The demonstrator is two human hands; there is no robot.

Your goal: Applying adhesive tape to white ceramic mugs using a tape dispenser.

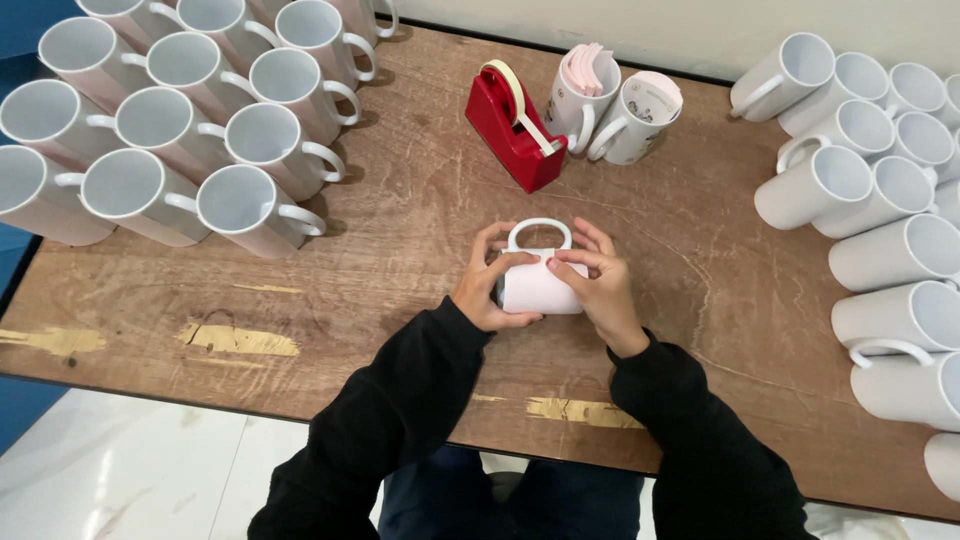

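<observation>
Both hands grip one white mug (538, 285) lying on its side at the middle of the wooden bench (400, 270), handle pointing away. The left hand (487, 290) wraps its left end; the right hand (600, 285) lays its fingers over the top and right end. Just beyond stand a red tape dispenser (512, 125) and two mugs stuffed with paper (612, 110). Empty white mugs crowd the far left (180, 130) and the right edge (880, 210).

A small mug-printing workshop. Rows of blank white mugs (250, 140) crowd a worn wooden table (400, 260). A red tape dispenser (510, 125) stands beside 2 mugs stuffed with paper sheets (585, 70).
</observation>
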